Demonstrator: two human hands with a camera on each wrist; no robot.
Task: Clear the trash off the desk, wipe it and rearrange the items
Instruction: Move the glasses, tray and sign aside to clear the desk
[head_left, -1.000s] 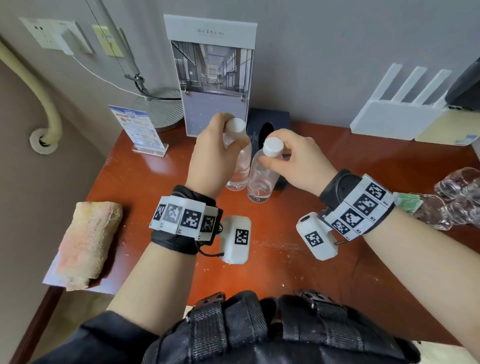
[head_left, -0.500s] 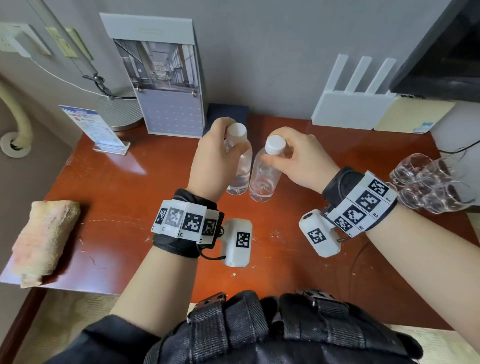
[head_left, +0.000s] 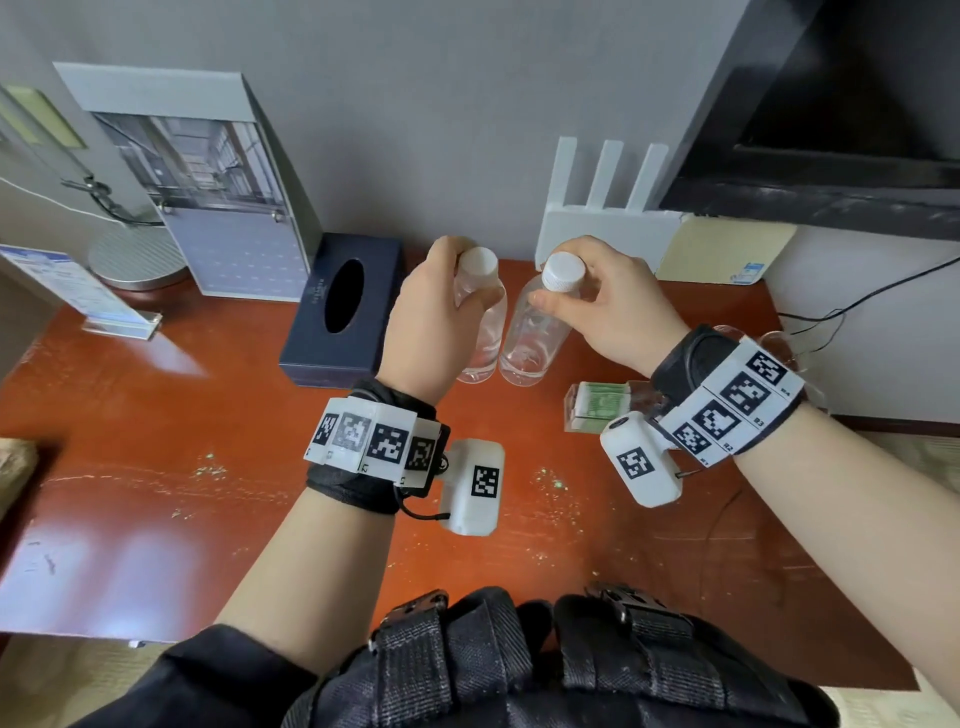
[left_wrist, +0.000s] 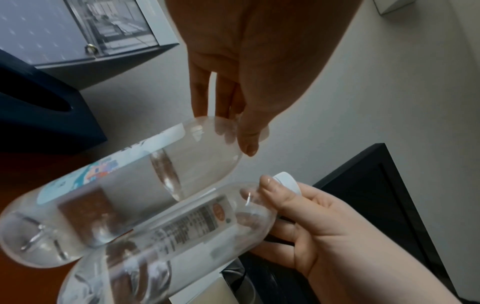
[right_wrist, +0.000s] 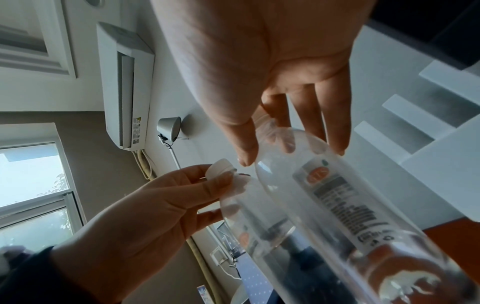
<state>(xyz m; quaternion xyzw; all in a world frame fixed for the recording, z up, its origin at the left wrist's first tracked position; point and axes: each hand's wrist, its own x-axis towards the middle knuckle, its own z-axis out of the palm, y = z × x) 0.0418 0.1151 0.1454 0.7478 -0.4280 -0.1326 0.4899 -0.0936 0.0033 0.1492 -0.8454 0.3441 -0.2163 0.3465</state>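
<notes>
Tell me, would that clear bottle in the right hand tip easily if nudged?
Probably. The right-hand bottle looks nearly empty, so likely light and top-heavy under its white cap. Its thin clear plastic would probably dent when squeezed. Lying down, its round body would likely roll across the desk.

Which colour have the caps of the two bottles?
Both caps are white, left and right; the head view shows this best.

two bottles side by side mid-bench (head_left: 156, 415), your left hand (head_left: 431, 322) on the left bottle (head_left: 480, 322), right hand (head_left: 618, 312) on the right bottle (head_left: 535, 338) | tissue box (head_left: 343, 312) just left of them | calendar stand (head_left: 208, 192) behind the box, against the wall | router (head_left: 597, 218) behind the bottles | small packet (head_left: 597, 408) right of the bottles, under your right wrist
</notes>
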